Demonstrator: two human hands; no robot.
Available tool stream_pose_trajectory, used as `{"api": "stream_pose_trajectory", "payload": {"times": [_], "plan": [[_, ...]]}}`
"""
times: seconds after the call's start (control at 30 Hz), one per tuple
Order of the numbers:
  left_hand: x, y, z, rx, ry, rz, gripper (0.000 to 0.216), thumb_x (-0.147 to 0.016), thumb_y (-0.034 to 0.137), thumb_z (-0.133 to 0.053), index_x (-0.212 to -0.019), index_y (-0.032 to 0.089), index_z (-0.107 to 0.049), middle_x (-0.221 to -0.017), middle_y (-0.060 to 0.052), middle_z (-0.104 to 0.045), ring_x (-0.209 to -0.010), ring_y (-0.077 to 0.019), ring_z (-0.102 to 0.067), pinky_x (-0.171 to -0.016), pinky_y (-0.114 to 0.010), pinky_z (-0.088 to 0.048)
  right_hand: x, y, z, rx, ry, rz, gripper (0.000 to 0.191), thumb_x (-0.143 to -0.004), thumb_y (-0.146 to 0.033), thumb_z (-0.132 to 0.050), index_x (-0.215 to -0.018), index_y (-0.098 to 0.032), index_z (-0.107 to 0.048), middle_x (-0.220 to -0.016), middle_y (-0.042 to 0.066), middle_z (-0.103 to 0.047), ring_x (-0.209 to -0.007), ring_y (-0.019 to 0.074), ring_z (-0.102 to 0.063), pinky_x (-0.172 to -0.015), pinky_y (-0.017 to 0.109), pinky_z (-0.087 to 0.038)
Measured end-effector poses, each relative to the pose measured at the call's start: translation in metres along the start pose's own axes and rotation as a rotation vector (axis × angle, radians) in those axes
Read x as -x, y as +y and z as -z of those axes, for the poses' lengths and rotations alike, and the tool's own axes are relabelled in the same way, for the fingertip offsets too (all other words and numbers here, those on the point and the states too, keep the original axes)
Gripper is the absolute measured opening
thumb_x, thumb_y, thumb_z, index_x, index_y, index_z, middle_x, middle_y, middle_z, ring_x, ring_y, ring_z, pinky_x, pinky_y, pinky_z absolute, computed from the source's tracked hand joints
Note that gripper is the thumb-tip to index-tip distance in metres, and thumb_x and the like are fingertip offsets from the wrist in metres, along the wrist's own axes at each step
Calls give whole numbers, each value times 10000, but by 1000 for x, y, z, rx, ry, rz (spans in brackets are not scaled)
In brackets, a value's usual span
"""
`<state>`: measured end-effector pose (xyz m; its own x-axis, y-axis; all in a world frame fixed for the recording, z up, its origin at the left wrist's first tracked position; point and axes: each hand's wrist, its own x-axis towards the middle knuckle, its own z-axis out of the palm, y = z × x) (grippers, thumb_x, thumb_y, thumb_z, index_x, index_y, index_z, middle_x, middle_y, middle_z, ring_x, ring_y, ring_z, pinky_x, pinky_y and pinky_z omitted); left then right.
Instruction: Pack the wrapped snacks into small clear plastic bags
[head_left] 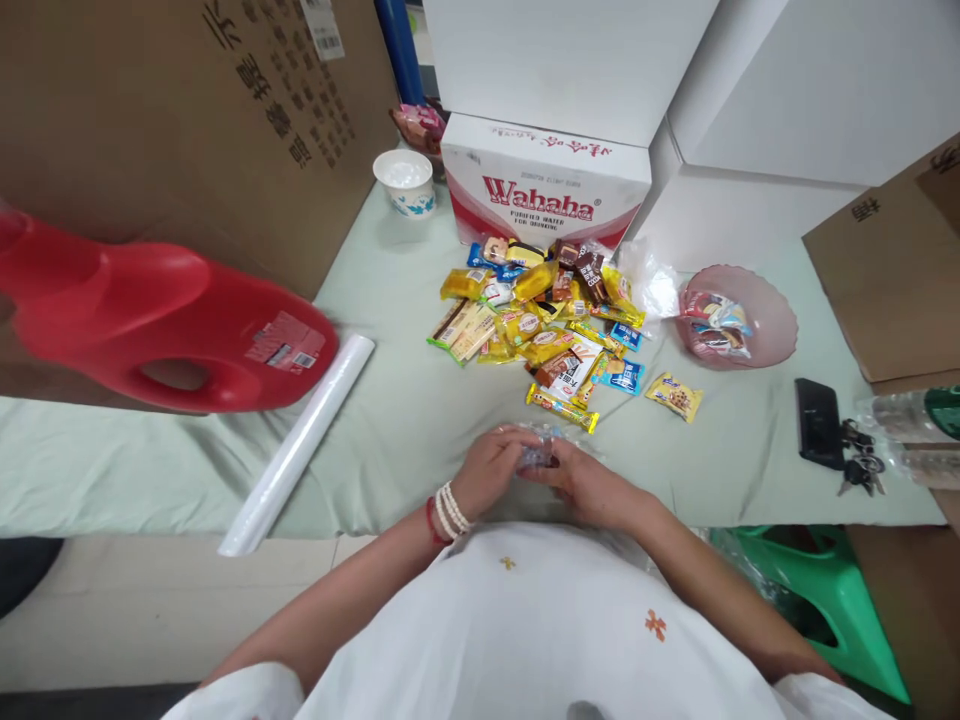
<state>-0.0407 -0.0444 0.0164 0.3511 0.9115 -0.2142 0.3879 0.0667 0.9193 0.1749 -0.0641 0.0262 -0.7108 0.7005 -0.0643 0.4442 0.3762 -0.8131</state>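
At the front edge of the table, my left hand (489, 468) and my right hand (589, 482) meet in front of my body. Both are closed around a small piece of crinkled clear plastic (536, 454), which the fingers partly cover. Whether anything is inside the plastic, I cannot tell. Just beyond my hands lies a pile of wrapped snacks (534, 308) in yellow, brown, blue and white packaging. A thin yellow snack stick (562, 408) is the closest of these to my fingers. To the right of the pile, a yellow cookie packet (674, 397) lies by itself.
A pink translucent bowl (776, 318) holds several packets. Behind the pile stands a white Wahaha carton (546, 190). Leftward are a paper cup (406, 184), a large red jug (217, 330) and a white plastic roll (300, 440). A black phone (819, 422) and keys (862, 465) lie right.
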Motion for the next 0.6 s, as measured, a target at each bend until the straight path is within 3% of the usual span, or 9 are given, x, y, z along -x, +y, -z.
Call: {"api": "stream_pose_trajectory", "payload": {"times": [0.03,0.1,0.17,0.23,0.3,0.4,0.47,0.53,0.6], "plan": [[-3,0,-6,-112,-2,-67,329,-859,195,-439,-911,211,-763,-1041,-77,-752,-959,-221,-660,-892,-377,-526,6,4,0,-25,51,16,320,-980,-183,-506,-1207,-242,-724,-1227,100,-645,-1109,228,-602,-954,370,-510],[-4,-1,-15,-338,-5,-160,322,-867,154,-469,-949,232,-771,-1088,-81,-741,-998,-232,-642,-902,-389,-522,20,12,-3,-22,282,-72,329,-1016,-209,-452,-1221,-253,-706,-1178,99,-659,-1069,224,-628,-935,381,-531],[-2,-2,-19,-512,4,-198,305,-871,125,-501,-952,249,-768,-1068,-83,-727,-983,-243,-619,-845,-386,-520,31,20,-9,95,574,-292,296,-1039,-303,-469,-1228,-249,-691,-1108,108,-657,-1034,252,-620,-926,425,-538],[0,-2,-22,-624,54,-205,263,-869,132,-541,-940,255,-761,-1050,-93,-706,-982,-263,-595,-840,-412,-507,38,26,-17,267,722,-487,325,-992,-419,-589,-1238,-227,-681,-1129,140,-631,-1072,309,-575,-961,506,-517],[0,-2,-24,-683,149,-182,234,-838,181,-616,-1021,248,-746,-1123,-117,-679,-1056,-308,-573,-911,-477,-483,42,27,-23,373,697,-543,326,-925,-441,-683,-1162,-217,-699,-1216,169,-598,-1148,355,-521,-1002,565,-483],[-3,-2,-25,-694,268,-103,463,-752,269,-723,-1208,204,-674,-1320,-175,-611,-1232,-389,-517,-1018,-556,-420,42,18,-21,341,681,-545,124,-931,-338,-650,-963,-221,-678,-1263,164,-575,-1174,343,-519,-1001,531,-483],[-5,-1,-24,-706,235,-70,420,-742,323,-743,-1136,192,-682,-1301,-185,-627,-1243,-401,-524,-1023,-556,-410,34,7,-15,214,651,-558,87,-948,-300,-607,-909,-226,-630,-1105,126,-618,-1023,287,-587,-903,439,-518],[-8,1,-22,-736,150,-55,263,-767,364,-728,-963,194,-687,-1135,-168,-686,-1161,-387,-578,-980,-535,-426,19,-5,-11,94,556,-517,87,-965,-285,-578,-898,-233,-598,-916,64,-624,-855,235,-603,-795,360,-510],[-10,3,-19,-719,77,-19,188,-796,367,-691,-867,198,-648,-971,-138,-700,-1025,-349,-633,-895,-483,-458,0,-14,-11,63,445,-416,97,-976,-239,-537,-896,-235,-592,-877,45,-621,-827,218,-595,-764,328,-490]]}}
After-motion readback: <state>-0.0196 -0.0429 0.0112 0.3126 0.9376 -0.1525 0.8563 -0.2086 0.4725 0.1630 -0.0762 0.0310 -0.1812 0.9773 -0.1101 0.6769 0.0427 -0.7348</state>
